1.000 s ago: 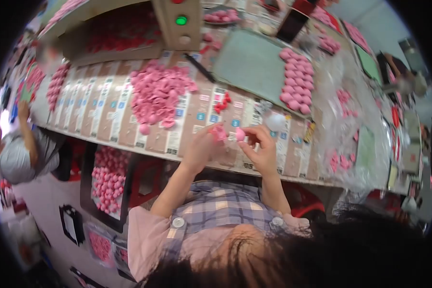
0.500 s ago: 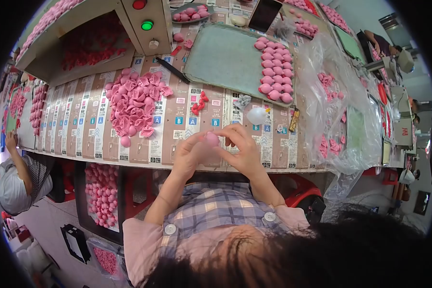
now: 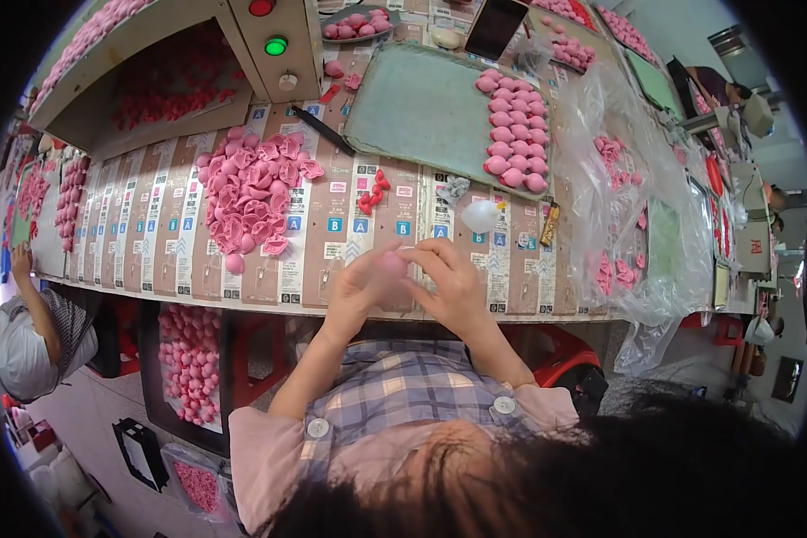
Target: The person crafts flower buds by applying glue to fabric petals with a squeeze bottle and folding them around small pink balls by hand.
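Note:
Just over the table's front edge, my left hand [image 3: 353, 289] holds a small pink ball [image 3: 394, 264] between thumb and fingers. My right hand [image 3: 451, 285] meets it from the other side, its fingertips closed at the ball's upper right edge. Fingers and blur hide part of the ball. Beyond my hands lie a few small red pieces [image 3: 377, 192]. A heap of thin pink shells [image 3: 253, 193] is to the left. Farther right stand a rounded white object [image 3: 481, 216] and a crumpled grey wad [image 3: 454, 189].
A greenish tray [image 3: 417, 108] carries rows of pink balls [image 3: 516, 134] at its right side. A black handle [image 3: 323, 130] touches its left corner. A lit box [image 3: 282, 90] stands at back left. Clear plastic sheeting [image 3: 583, 179] covers the right. Another person [image 3: 40, 341] sits far left.
My right hand has shifted slightly left, its fingers a little lower against the ball. My left hand stays nearly in place, still holding the ball.

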{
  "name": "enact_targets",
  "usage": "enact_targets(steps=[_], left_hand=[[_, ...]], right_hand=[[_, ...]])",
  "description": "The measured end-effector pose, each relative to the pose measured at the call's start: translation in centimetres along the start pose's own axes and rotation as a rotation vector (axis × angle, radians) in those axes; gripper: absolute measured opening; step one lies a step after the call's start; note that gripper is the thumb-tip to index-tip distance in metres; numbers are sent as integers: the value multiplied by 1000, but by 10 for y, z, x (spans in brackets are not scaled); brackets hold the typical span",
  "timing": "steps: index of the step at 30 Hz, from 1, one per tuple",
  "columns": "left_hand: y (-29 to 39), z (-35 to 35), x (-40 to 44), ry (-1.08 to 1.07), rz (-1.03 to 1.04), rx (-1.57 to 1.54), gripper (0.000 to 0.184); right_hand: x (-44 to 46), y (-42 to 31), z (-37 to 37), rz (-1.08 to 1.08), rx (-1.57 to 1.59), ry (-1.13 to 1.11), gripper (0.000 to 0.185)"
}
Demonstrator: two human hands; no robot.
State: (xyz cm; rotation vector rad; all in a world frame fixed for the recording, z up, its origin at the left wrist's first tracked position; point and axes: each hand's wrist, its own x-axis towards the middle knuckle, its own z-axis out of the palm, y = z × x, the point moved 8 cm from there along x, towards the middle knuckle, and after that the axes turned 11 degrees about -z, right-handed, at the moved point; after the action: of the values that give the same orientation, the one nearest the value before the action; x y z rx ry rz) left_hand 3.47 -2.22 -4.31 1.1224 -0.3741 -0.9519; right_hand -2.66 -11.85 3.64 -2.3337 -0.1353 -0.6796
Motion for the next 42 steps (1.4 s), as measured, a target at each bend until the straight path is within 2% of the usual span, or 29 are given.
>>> enact_targets(steps=[2, 5, 8, 12, 18, 23, 42], left_hand=[[-5, -3, 0, 16, -14, 29, 39], [-3, 1, -1, -31, -75, -60, 44], [1, 9, -1, -116, -64, -142, 53], [2, 21, -2, -188, -128, -220, 66], [-14, 18, 1, -193, -203, -410, 74], [-17, 21, 2, -169, -229, -447, 75], [-17, 24, 1, -188, -223, -485, 75]], right_hand=[[-2, -4, 1, -77, -60, 24, 37], [-1, 0, -5, 16, 115, 82, 41], [3, 4, -7, 67, 251, 19, 45], [1, 5, 4, 2, 329, -36, 44], [3, -1, 6, -53, 278, -92, 38], [1, -4, 4, -89, 160, -55, 34], [6, -18, 1, -200, 128, -1, 27]])
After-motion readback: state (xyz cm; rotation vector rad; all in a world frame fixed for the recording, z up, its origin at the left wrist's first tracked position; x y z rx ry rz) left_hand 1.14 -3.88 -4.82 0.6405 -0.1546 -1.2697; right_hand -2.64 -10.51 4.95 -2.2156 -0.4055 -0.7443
